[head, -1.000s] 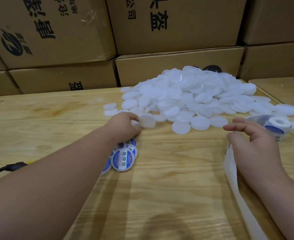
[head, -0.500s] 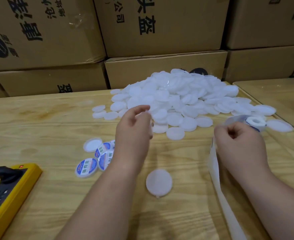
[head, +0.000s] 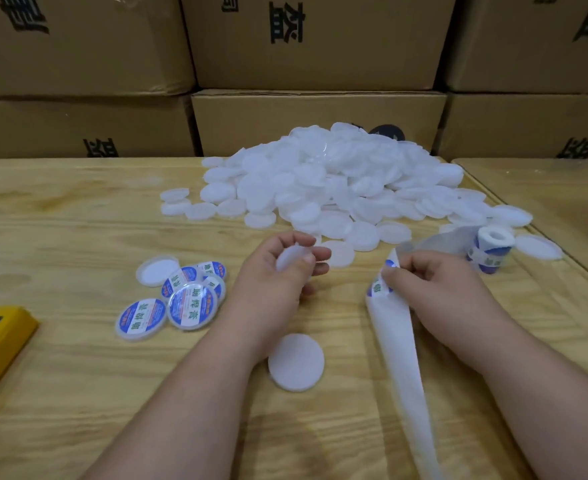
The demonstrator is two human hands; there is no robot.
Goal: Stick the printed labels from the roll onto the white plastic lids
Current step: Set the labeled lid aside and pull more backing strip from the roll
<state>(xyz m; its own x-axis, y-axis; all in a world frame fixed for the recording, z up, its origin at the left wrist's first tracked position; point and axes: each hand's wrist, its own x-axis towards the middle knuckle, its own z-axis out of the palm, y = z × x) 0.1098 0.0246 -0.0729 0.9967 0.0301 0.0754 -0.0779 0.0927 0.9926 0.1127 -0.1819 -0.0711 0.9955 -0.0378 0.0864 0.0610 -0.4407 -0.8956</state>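
The left hand (head: 278, 271) gripped a blank white lid (head: 291, 259), face up, while the right hand (head: 434, 285), just beside it, pinched a half-peeled label (head: 382, 284) off the backing strip (head: 400, 355).

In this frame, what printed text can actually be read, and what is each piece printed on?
"盔": large black character on the middle top cardboard box.
"助焊膏": green characters on the labelled lids lying left of the left hand; their small print is too blurred to read.
Label pinched by the right hand: mostly hidden, unreadable.
Label roll: print blurred.
Other boxes: characters cut off.
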